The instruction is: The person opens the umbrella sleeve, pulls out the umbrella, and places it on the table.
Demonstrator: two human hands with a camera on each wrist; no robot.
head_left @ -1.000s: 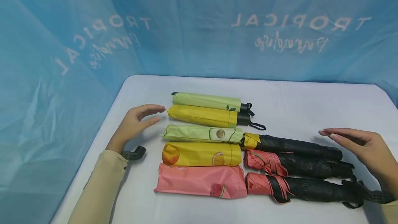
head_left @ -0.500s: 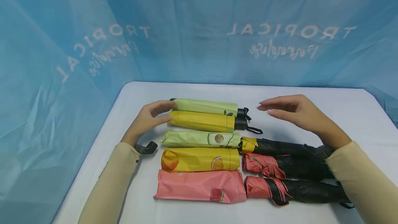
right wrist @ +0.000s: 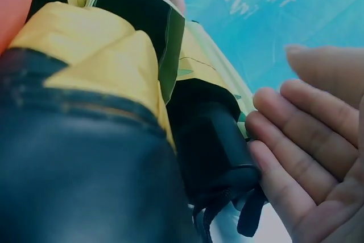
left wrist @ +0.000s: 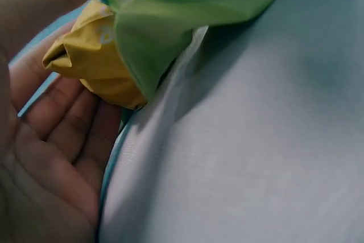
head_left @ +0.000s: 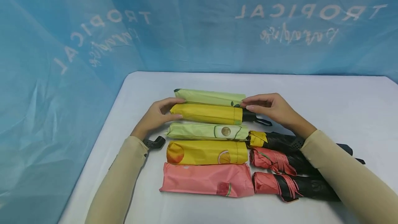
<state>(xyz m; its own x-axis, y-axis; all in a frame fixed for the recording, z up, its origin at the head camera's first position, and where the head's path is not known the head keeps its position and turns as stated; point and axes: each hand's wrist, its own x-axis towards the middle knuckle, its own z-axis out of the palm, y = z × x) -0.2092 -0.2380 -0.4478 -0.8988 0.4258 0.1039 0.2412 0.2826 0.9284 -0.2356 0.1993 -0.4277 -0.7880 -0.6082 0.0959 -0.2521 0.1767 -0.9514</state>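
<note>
In the head view, my left hand (head_left: pixel 157 113) is at the left end of a folded yellow umbrella (head_left: pixel 206 114), fingers at its far side, thumb at its near side. The left wrist view shows straight fingers (left wrist: pixel 68 118) beside the yellow end (left wrist: pixel 96 55); firm contact cannot be told. My right hand (head_left: pixel 270 108) reaches over the right end of the farthest folded green umbrella (head_left: pixel 211 97), covering its black handle. In the right wrist view, the straight fingers (right wrist: pixel 301 135) lie close beside a black umbrella handle (right wrist: pixel 213 146).
Nearer on the white table (head_left: pixel 146 199) lie a green umbrella (head_left: pixel 192 131), a yellow umbrella (head_left: pixel 199 152) and a pink umbrella (head_left: pixel 199 179). Right of them are black umbrellas with yellow (head_left: pixel 258 139) or pink (head_left: pixel 264 182) ends, partly under my right forearm. Blue curtain (head_left: pixel 199 27) hangs behind.
My right hand has swept left from the table's right side to the far green umbrella's handle. My left hand has moved right onto the yellow umbrella's end. The umbrellas keep their order.
</note>
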